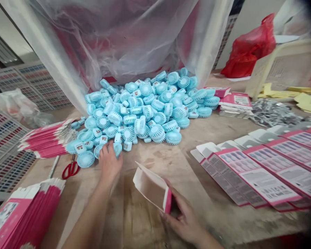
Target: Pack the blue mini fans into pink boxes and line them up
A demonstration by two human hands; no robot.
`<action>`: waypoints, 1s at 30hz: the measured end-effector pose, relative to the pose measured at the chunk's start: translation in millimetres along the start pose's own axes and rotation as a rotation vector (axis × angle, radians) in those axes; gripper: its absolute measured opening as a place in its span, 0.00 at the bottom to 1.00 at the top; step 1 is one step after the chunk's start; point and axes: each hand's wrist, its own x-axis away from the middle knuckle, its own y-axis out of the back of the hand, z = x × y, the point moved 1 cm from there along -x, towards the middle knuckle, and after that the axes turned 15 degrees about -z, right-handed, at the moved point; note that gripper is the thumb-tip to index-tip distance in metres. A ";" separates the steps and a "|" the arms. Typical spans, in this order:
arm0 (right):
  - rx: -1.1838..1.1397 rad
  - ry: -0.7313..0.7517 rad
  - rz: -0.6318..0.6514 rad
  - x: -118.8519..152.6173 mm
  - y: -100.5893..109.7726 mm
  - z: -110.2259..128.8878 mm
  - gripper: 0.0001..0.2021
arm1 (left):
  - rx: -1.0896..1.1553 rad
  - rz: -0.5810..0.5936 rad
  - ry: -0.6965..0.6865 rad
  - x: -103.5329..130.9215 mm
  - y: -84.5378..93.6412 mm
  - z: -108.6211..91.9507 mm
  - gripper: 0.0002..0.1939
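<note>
At the front edge of a heap of light-blue mini fans [145, 110], my left hand [110, 160] has its fingers curled against one fan [117, 149]. That fan shows between the fingers and thumb; part of it is hidden by the hand. My right hand [181, 216] grips a pink-and-white cardboard box [152, 186] low over the table. The box is tilted, with its mouth facing the heap and its flap standing out. I see only bare brown inner walls in the part of it that shows.
Stacks of folded boxes [28, 214] and red-handled scissors [71, 169] lie left. Overlapping printed boxes [259, 169] cover the right side. Behind them are small grey packets [274, 112], a cream basket [287, 58] and a red bag [248, 48]. A plastic-lined bin [134, 41] rises behind the fans.
</note>
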 end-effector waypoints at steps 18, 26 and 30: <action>-0.117 -0.100 0.022 -15.5 -1.5 9.2 0.28 | 0.504 0.695 -0.327 47.4 41.0 -59.7 0.17; -0.113 -0.131 0.104 -22.2 -2.0 12.4 0.29 | 0.442 0.762 -0.030 56.2 46.4 -30.8 0.40; -0.106 -0.114 0.138 -34.4 -5.8 22.4 0.21 | 0.283 0.736 -0.054 29.0 22.3 -71.9 0.14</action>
